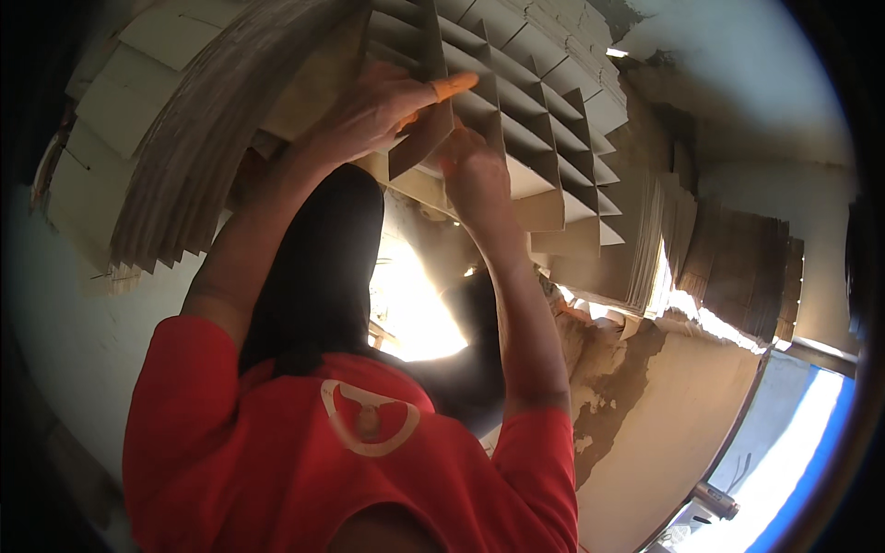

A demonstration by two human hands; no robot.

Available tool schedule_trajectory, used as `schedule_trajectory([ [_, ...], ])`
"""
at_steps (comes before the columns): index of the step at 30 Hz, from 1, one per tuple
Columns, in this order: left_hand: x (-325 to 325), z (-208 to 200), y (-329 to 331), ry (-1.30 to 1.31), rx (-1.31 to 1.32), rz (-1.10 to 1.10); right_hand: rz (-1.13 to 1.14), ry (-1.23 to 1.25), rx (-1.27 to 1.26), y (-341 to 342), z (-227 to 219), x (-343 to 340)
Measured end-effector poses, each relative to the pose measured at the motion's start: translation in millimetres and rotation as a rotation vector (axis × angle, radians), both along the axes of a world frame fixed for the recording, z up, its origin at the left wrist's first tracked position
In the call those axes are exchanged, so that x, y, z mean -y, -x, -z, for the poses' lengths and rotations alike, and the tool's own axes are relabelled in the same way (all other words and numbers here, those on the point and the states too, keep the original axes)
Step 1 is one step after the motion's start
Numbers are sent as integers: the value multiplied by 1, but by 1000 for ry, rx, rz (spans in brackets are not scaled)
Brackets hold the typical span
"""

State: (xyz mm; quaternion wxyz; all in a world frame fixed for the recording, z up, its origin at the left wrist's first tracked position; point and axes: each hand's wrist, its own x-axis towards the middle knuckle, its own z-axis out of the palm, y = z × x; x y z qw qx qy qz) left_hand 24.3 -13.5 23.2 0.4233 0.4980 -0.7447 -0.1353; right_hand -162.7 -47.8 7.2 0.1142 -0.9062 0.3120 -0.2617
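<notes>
1. Our left hand (369,111) – orange-capped fingertip out – grips a cardboard strip (419,138) at the divider grid's (544,138) near edge.
2. Our right hand (472,170) pinches the same strip from below.
3. Flat cardboard stacks (184,138) flank the grid.

Harsh sunlight blowing out patch between my arms, glare hiding detail there. Rest dim, warm-toned. Heavy fisheye bend, black vignette at rim, edges pretty soft.

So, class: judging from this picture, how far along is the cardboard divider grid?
Done: many cells of the cardboard grid stand slotted together. In hand: the left hand and right hand press a cardboard strip into its near edge. Left: a stack of loose strips waits beside it.
</notes>
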Motion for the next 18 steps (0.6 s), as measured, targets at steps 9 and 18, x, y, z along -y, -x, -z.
schedule_trajectory([
  [9,12,17,-7,-87,18,58,202,-164,-135,-9,26,8],
  [18,14,21,-3,27,13,1,205,-27,124,-13,12,13],
])
